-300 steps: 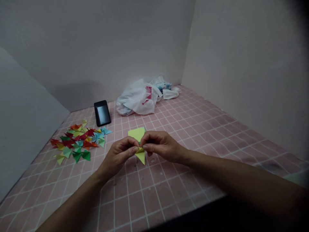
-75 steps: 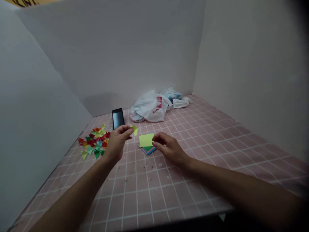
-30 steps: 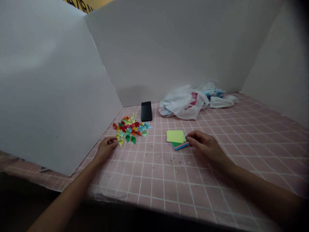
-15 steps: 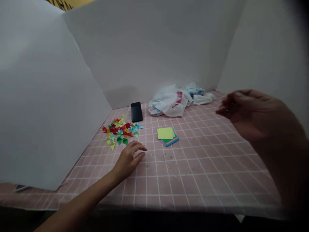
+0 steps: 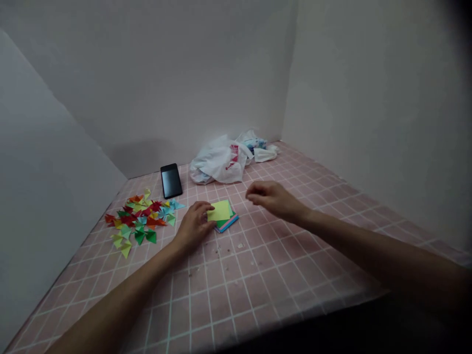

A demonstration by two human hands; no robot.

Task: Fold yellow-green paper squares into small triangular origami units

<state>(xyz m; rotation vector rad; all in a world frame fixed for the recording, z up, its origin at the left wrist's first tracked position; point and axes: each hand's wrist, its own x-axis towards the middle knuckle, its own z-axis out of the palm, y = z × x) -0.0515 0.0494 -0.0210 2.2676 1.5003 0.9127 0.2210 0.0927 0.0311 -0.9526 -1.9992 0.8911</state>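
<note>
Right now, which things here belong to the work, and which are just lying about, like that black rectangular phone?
Part of the work:
the left hand
the right hand
the stack of coloured paper squares
the heap of small folded multicoloured paper triangles

Just lying about:
the black phone
the crumpled white plastic bag

A stack of paper squares [image 5: 223, 219] is topped in yellow-green, with green and blue edges shown beneath. To its left, folded paper triangles [image 5: 138, 221] are coloured red, green, yellow, orange and pale blue. Under it, a pink desk [image 5: 258, 290] is gridded in white.
</note>
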